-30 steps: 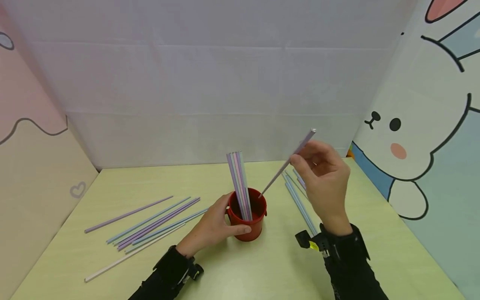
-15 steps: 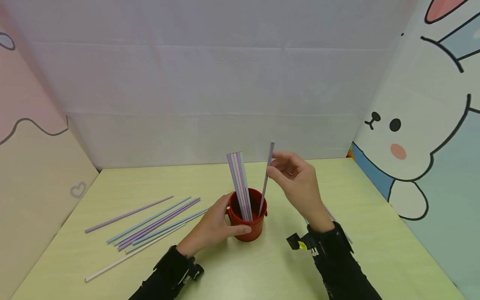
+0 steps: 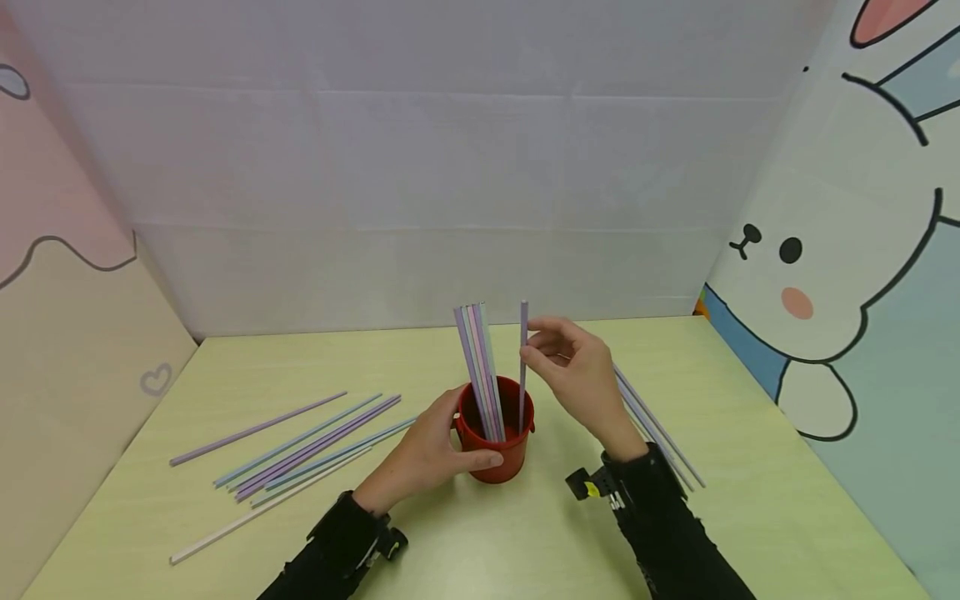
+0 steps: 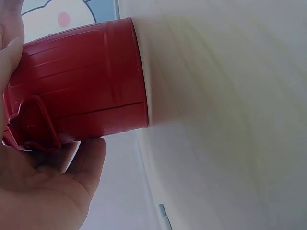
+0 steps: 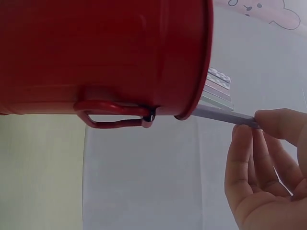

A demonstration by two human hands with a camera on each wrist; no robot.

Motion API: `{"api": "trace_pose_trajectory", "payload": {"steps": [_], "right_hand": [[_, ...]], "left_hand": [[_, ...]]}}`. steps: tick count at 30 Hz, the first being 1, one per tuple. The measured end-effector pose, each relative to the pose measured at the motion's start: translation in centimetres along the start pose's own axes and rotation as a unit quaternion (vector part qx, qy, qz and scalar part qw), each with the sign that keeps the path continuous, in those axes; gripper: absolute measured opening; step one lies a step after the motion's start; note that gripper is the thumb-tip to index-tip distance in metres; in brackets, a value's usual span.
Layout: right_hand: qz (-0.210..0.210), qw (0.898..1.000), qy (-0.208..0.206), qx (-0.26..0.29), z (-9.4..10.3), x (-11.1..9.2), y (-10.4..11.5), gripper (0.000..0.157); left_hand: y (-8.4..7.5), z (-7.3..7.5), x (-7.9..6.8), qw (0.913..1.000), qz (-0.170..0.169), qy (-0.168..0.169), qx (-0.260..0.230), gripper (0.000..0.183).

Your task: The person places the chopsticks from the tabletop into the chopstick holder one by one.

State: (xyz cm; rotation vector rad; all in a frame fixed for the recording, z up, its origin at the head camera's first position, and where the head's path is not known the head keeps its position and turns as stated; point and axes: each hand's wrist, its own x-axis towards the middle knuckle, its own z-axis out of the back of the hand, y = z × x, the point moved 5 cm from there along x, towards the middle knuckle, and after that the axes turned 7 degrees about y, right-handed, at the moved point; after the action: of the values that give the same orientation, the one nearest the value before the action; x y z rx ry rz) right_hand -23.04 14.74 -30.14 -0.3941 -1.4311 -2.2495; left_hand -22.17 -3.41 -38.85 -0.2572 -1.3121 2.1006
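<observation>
A small red bucket (image 3: 501, 454) with side handles stands upright on the table. My left hand (image 3: 427, 454) grips its left side, thumb across the front and fingers round the back, as the left wrist view also shows. A bundle of purple, pink and pale straws (image 3: 480, 367) leans inside the bucket. My right hand (image 3: 573, 371) pinches a purple straw (image 3: 522, 367) between thumb and fingertips, just right of that bundle. The straw is nearly upright, its lower part inside the bucket. In the right wrist view, the same straw (image 5: 223, 115) crosses the bucket's rim (image 5: 206, 57).
Several purple, blue and white straws (image 3: 315, 446) lie spread on the table left of the bucket. More purple straws (image 3: 652, 421) lie on the right, partly behind my right forearm. A pale wall (image 3: 450, 167) rises behind the table's far edge.
My right hand has moved left and down, bringing the purple straw from slanted to nearly upright and lower into the bucket. The left hand and bucket have stayed put.
</observation>
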Motion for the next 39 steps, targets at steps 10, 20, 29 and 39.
{"api": "trace_pose_trajectory", "payload": {"steps": [10,20,29,39], "right_hand": [[0.003,1.0,-0.012,-0.021,0.3,0.1,-0.1,0.027],[0.013,0.995,-0.035,-0.097,3.1,0.3,-3.8,0.022],[-0.041,0.964,0.062,-0.254,4.4,-0.6,-12.5,0.025],[-0.139,0.939,0.134,-0.283,3.3,-1.3,-13.5,0.022]], "left_hand": [[0.0,0.0,0.1,1.0,0.001,0.001,0.005,0.078],[0.2,-0.1,0.1,1.0,-0.004,0.003,-0.008,0.077],[3.8,-0.6,0.6,0.9998,0.002,-0.002,0.021,0.081],[4.1,-0.7,0.7,0.9999,0.0,-0.003,0.015,0.081]]}}
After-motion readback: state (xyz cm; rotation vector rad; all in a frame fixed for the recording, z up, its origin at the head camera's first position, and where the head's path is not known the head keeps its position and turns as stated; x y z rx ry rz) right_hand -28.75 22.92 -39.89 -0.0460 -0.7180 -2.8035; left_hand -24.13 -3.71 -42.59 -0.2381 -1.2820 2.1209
